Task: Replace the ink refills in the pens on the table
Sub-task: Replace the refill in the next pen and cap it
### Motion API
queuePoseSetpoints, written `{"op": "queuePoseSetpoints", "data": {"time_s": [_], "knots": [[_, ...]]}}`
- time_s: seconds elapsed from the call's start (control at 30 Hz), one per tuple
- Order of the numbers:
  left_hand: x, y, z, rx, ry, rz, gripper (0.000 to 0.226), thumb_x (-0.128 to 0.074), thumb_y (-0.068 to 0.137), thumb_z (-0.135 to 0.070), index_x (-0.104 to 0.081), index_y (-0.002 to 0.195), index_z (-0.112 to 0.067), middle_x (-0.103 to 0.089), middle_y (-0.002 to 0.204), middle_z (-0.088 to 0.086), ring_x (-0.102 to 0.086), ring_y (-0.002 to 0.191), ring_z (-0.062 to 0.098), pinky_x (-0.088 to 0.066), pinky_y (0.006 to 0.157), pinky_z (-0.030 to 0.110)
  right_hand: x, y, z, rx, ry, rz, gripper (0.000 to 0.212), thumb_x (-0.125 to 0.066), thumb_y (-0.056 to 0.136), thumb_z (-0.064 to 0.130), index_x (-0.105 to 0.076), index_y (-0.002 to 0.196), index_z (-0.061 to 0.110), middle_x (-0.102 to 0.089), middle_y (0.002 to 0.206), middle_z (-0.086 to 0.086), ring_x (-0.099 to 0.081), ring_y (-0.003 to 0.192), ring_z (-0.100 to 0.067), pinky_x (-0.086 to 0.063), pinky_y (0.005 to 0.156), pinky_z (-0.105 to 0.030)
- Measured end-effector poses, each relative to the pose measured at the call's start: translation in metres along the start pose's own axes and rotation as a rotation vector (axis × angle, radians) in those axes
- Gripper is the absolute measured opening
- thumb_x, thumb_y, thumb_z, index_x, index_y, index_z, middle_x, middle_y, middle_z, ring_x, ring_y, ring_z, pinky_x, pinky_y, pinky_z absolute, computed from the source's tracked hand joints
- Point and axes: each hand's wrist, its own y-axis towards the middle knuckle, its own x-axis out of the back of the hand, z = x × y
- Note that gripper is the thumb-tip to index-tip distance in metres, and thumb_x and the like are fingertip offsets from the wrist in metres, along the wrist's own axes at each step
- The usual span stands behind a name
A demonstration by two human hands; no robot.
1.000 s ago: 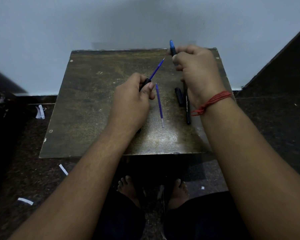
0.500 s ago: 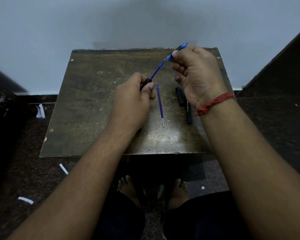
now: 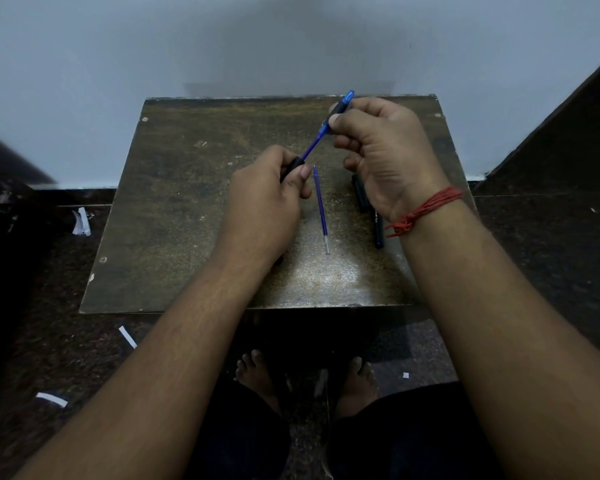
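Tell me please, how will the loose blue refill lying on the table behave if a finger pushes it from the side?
The loose blue refill is a thin round tube, so it will probably roll easily across the flat table. It looks very light, so a small push may send it far. Being long and slender, it may bend a little if pressed hard.

Dim, cool indoor light; a soft glare patch sits on the counter [image 3: 329, 275] near its front edge; the floor [image 3: 534, 271] sinks into near-black shadow; wide-angle distortion bends the frame edges; corners blur slightly; grain throughout.
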Motion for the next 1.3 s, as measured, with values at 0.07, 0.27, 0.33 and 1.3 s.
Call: {"op": "queuePoseSetpoints", "data": {"time_s": [0.07,0.27,0.33,1.3], "knots": [[0.0,0.0,0.0,0.004,0.003,0.001,0.006,-0.057,0.099,-0.02,-0.063,0.097,-0.019,-0.067,0.075,-0.012,-0.061,0.08,-0.004,-0.039,0.063,0.0,0.001,0.0,0.001,0.005,-0.011,-0.001,0.009,-0.07,0.082,0.013,-0.07,0.088,0.019,-0.074,0.082,0.001,-0.06,0.078,-0.013,-0.039,0.063,-0.03],[0.0,0.0,-0.002,-0.017,0.013,0.001,0.007,-0.057,0.099,-0.021,-0.059,0.093,-0.025,-0.066,0.074,-0.012,-0.063,0.078,-0.001,-0.042,0.065,0.005,0.001,-0.003,-0.001,0.024,-0.047,0.053,0.01,-0.068,0.077,0.012,-0.069,0.083,0.02,-0.075,0.088,-0.003,-0.06,0.08,-0.014,-0.039,0.061,-0.029],[0.0,0.0,-0.002,-0.017,0.009,0.002,0.005,-0.057,0.099,-0.022,-0.061,0.095,-0.023,-0.067,0.074,-0.012,-0.063,0.08,0.0,-0.042,0.066,0.008,-0.001,-0.004,-0.001,0.026,-0.069,0.089,0.012,-0.068,0.077,0.012,-0.068,0.085,0.021,-0.073,0.089,-0.002,-0.06,0.079,-0.013,-0.039,0.061,-0.029],[0.003,0.0,0.001,-0.1,0.095,0.027,0.005,-0.062,0.096,-0.026,-0.065,0.097,-0.022,-0.07,0.083,-0.014,-0.065,0.083,-0.001,-0.054,0.076,0.026,0.029,-0.006,0.005,0.408,-0.578,0.351,0.015,-0.069,0.09,0.024,-0.065,0.104,0.022,-0.065,0.095,0.007,-0.059,0.083,-0.006,-0.052,0.074,-0.025]]}}
